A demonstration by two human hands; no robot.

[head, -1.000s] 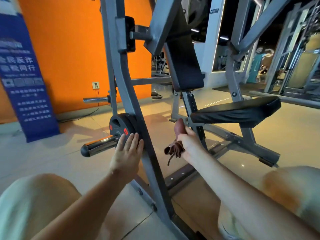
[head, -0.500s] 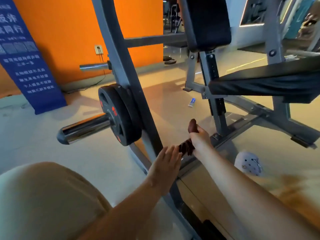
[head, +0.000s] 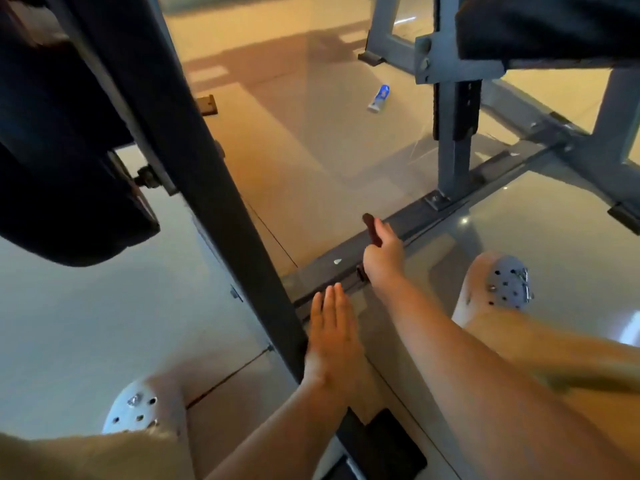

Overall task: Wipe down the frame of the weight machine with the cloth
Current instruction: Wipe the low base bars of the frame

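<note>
While the right hand (head: 382,251) grips the dark brown cloth (head: 371,227) at the floor rail (head: 420,225) of the weight machine, centre of the picture, the left hand (head: 332,327) lies flat, fingers straight, beside the slanted upright (head: 207,168) at lower centre. Wiping the base rail seems to be the step in hand. The next move likely calls for dragging the cloth along it with steady pressure.

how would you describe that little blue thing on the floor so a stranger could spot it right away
Find the grey upright post under the black seat pad, upper right in the view. Just left of it, on the bare tan floor, lies a small tube-shaped item. It alone is blue and white, and it lies loose by itself.
</note>
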